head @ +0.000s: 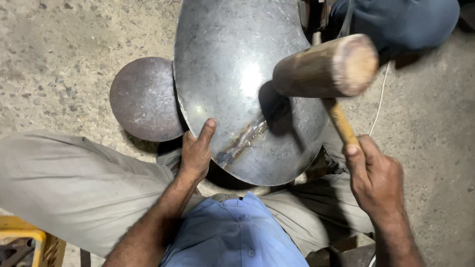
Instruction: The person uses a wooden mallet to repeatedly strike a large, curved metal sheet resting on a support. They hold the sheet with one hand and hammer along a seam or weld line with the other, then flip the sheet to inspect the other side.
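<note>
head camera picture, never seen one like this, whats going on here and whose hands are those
The camera sits on a person's head and looks down, so both hands are their own. The left hand presses on the near edge of a big shiny metal sheet, which has a rough seam near that edge. The right hand has its grip shut on the handle of a wooden mallet, raised above the sheet. A round metal dome sits beside the sheet on the concrete floor. Someone else's dark trouser leg shows at the top.
</note>
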{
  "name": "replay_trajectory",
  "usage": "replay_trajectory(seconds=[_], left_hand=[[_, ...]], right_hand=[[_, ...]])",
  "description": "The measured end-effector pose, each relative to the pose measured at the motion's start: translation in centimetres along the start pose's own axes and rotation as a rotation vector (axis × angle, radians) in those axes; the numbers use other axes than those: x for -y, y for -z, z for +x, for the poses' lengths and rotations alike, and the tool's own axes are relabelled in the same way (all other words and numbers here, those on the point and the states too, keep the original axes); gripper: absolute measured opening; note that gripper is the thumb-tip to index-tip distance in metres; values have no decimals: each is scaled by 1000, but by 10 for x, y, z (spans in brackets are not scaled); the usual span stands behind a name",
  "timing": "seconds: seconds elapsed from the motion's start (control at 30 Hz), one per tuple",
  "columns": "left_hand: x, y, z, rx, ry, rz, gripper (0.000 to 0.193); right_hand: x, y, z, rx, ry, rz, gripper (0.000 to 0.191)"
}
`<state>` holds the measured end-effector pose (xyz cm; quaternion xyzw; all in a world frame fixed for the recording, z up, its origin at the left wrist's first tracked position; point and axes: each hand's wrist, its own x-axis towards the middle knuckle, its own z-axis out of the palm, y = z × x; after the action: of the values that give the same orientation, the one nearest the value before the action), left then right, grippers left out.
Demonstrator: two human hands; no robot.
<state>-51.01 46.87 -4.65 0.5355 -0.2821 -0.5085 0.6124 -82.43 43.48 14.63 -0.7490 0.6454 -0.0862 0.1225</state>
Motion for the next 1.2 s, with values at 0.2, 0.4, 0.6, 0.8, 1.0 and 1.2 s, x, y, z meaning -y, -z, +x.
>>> replay_trajectory(seconds=[0.2, 0.4, 0.6, 0.8, 1.0, 1.2], left_hand=[[-2, -1, -28, -14, 156, 44, 66], [-7, 9, -35, 16, 74, 72, 60], [-3, -5, -33, 28, -11, 0, 57], [22, -6, -43, 17, 252, 174, 66], [59, -4, -74, 21, 26, -78, 55], [77, 10, -77, 27, 32, -36, 54]], right_hand=[[14, 6, -24, 24, 41, -89, 44], [23, -1, -25, -77, 81, 431, 42], [21, -2, -19, 31, -29, 135, 47], [28, 6, -30, -86, 125, 326, 48], [-2, -22, -71, 60, 37, -79, 44], [-6, -37, -84, 9, 176, -111, 45]])
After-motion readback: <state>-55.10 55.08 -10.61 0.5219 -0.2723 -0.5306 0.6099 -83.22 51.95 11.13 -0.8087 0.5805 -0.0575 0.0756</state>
